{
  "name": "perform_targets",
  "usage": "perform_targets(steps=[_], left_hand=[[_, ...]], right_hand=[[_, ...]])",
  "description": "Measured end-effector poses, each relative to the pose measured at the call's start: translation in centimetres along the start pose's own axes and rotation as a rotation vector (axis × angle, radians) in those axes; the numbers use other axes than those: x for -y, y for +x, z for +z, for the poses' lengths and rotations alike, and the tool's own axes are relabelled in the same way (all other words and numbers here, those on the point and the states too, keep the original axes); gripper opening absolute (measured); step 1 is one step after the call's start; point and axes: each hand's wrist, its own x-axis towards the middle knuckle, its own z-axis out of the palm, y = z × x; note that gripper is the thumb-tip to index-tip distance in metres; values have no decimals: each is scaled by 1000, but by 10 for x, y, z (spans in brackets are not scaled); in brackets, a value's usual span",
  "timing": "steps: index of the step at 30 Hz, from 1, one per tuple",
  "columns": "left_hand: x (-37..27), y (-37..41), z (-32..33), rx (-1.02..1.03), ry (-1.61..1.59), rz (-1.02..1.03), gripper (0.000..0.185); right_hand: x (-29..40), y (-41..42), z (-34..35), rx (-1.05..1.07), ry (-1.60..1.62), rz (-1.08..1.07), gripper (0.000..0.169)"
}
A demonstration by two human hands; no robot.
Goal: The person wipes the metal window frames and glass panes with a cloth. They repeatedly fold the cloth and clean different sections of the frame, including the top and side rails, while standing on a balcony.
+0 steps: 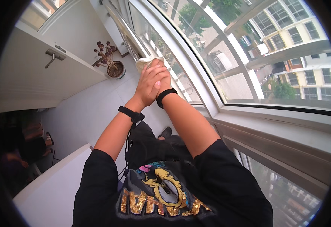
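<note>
A pale cloth [143, 63] is wrapped over the end part of a shiny metal rail [128, 27] that runs along the window. My right hand [164, 78] presses on the cloth, its fingertips at the fabric. Laid over the back of it is my left hand [149, 82], with the fingers across the right hand's knuckles and the thumb at its near side. The palm of the right hand and part of the cloth are hidden beneath the hands. Each wrist bears a black band.
To the left, a potted succulent [116, 69] stands on the tiled floor by a white door with a metal handle [52, 56]. Large framed window panes [210, 56] and a white sill [278, 122] line the right. Another person's legs and feet [48, 139] show at the lower left.
</note>
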Motion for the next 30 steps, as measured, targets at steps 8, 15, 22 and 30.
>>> perform_targets(steps=[8, 15, 22, 30], left_hand=[[-32, 41, -44, 245, -29, 192, 27], [-139, 123, -138, 668, -1085, 763, 26], [-180, 92, -178, 242, -1488, 443, 20], [-128, 156, -165, 547, -1650, 779, 17]], right_hand=[[-3, 1, -31, 27, 540, 312, 44], [-16, -19, -25, -351, 922, 208, 44], [-34, -96, -72, -480, 690, 810, 48], [-39, -160, -94, -760, 361, 1440, 40]])
